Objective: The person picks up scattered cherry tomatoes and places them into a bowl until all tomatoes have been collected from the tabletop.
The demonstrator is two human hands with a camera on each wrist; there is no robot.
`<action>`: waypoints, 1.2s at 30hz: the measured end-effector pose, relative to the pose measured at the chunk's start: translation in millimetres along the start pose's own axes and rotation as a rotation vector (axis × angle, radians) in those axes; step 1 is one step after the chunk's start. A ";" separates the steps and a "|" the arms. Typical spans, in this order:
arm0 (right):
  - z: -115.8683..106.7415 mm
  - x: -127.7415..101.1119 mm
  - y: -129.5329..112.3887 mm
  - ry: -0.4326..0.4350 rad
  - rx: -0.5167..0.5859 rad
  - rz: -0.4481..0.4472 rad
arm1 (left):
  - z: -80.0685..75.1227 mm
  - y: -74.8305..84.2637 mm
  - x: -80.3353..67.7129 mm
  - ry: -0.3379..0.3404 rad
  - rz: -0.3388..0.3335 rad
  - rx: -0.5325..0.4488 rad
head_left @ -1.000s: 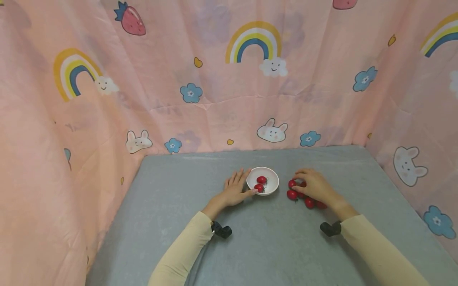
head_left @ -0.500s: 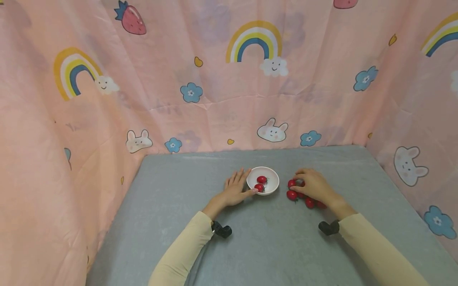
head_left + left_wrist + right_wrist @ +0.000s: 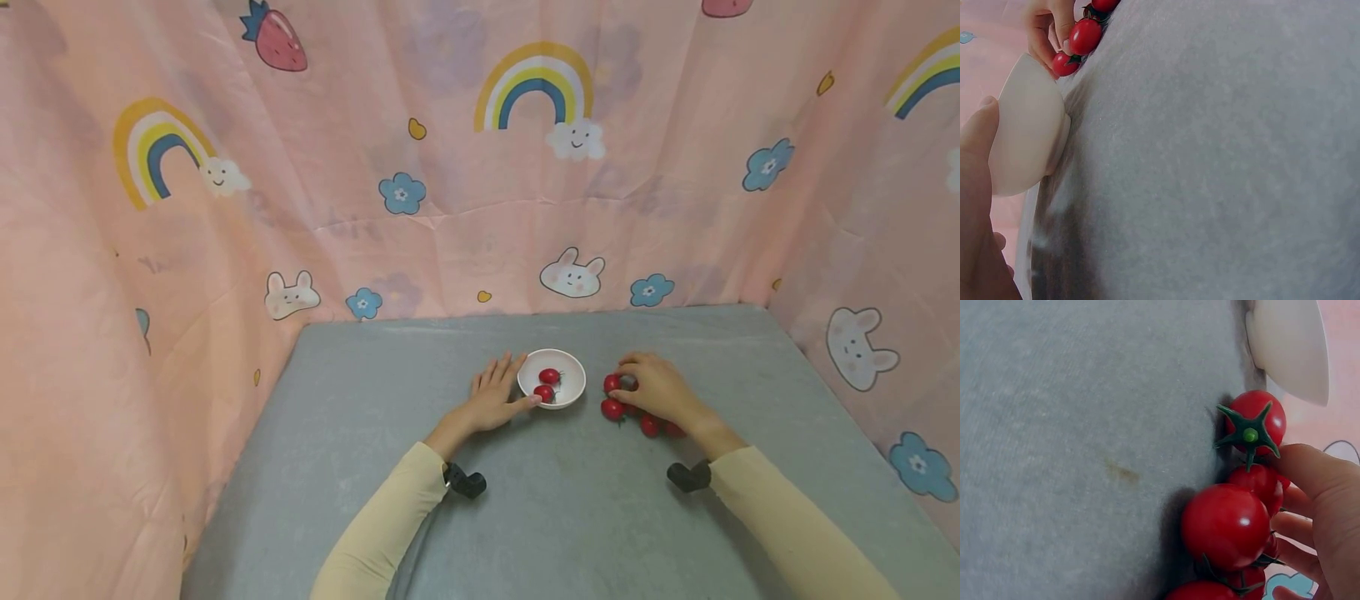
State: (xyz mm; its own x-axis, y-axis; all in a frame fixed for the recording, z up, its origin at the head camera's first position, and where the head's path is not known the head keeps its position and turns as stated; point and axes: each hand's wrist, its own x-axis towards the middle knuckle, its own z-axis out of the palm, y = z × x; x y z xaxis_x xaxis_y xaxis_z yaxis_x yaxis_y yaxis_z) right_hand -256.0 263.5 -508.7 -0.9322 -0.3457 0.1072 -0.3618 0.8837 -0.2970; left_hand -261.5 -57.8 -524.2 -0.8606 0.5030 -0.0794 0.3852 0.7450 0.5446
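The bowl (image 3: 564, 388) is plain white, with two red tomatoes (image 3: 548, 377) in it. The tomatoes (image 3: 612, 408) to its right are glossy red with green star-shaped stalks. The table (image 3: 570, 517) is mottled grey with one small brownish stain. Both sleeves (image 3: 378, 533) are pale yellow. The curtain (image 3: 450, 225) behind is pink, printed with rainbows, white bunnies, blue flowers, yellow hearts and red strawberries.

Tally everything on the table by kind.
White bowl: 1
Cherry tomatoes in the bowl: 2
Cherry tomatoes on the table: at least 4; the right hand hides part of the cluster
Total: at least 7
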 end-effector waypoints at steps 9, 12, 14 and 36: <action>-9.4 1.4 0.3 0.014 0.009 -0.035 | -2.9 3.7 -2.1 -0.002 0.001 -0.026; -14.7 2.4 -3.2 0.013 0.012 -0.031 | -2.9 3.6 -2.3 -0.002 0.001 -0.021; -18.8 3.1 -6.5 0.006 0.014 -0.022 | -2.6 3.6 -2.4 -0.003 0.001 -0.021; -44.5 17.8 -42.9 -0.003 -0.014 -0.043 | -0.8 2.1 0.1 -0.007 -0.004 -0.009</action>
State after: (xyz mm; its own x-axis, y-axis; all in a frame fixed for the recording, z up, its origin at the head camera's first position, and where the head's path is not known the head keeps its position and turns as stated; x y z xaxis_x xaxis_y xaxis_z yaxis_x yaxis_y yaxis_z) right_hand -257.4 233.5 -451.8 -0.9160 -0.3839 0.1166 -0.4012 0.8725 -0.2790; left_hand -261.0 -56.5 -522.4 -0.8598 0.5030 -0.0881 0.3783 0.7433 0.5516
